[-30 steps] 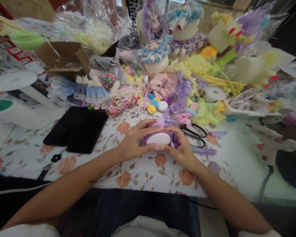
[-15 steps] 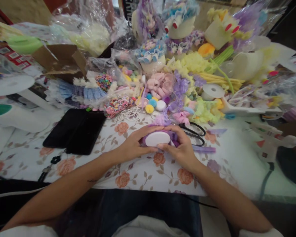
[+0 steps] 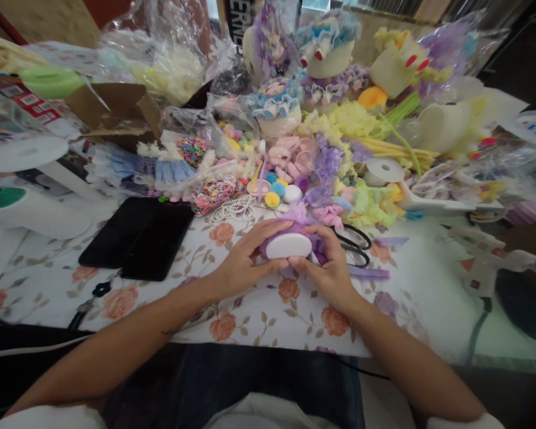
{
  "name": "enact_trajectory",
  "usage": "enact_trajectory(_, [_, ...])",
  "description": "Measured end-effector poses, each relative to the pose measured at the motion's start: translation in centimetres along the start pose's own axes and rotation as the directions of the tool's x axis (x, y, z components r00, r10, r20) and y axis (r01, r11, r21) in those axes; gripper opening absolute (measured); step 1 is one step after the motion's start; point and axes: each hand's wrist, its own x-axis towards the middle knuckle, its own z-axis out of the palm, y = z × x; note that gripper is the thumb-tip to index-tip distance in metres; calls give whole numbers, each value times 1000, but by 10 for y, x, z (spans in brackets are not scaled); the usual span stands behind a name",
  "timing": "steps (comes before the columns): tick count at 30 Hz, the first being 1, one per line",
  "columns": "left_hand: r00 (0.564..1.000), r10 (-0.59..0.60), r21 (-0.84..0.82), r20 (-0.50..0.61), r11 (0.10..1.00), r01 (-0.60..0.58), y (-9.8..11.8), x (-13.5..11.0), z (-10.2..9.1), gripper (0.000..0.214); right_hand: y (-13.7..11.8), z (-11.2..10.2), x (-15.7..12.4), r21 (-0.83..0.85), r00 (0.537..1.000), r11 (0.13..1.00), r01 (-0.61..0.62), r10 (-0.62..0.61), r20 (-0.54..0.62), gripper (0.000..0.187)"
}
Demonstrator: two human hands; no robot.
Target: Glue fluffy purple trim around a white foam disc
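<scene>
Left hand [image 3: 241,263] and right hand [image 3: 329,269] clamp a white block [image 3: 288,245] between their fingers. Frilled, likely light and squashy: grip its sides gently.

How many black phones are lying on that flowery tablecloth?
2. One black phone and a second phone lie side by side on the tablecloth, left of the left hand, which holds a purple-trimmed piece. Others may lie hidden.

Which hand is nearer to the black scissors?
Right. The right hand lies just beside the scissors; the left hand is farther left, across the white oval both hold.
</scene>
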Motion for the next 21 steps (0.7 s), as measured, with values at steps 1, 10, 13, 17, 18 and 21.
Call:
enact_trajectory(1, [999,-10,-23,-33,1000,9,-1,-1,1,61,1,0,0,-7,1000,1000,-2,2,-19,37])
enact_trajectory(10, [998,-60,-78,1,995,60,-3,-2,3,55,0,2,-3,16,998,1000,24,-23,-57,34])
enact_trajectory(13, [999,-46,-28,12,999,46,-2,-1,1,61,1,1,-1,27,997,999,-20,22,-79,39])
enact_trajectory(17, [994,51,76,-100,996,-44,-1,2,-1,59,3,0,3,74,989,994,-85,93,-117,43])
enact_trajectory(18, [988,77,90,-135,994,-65,-1,2,0,56,3,0,3,86,987,992,-96,106,-124,43])
enact_trajectory(21, [975,97,101,-198,992,-78,-2,1,3,48,2,0,3,101,984,989,-108,121,-132,43])
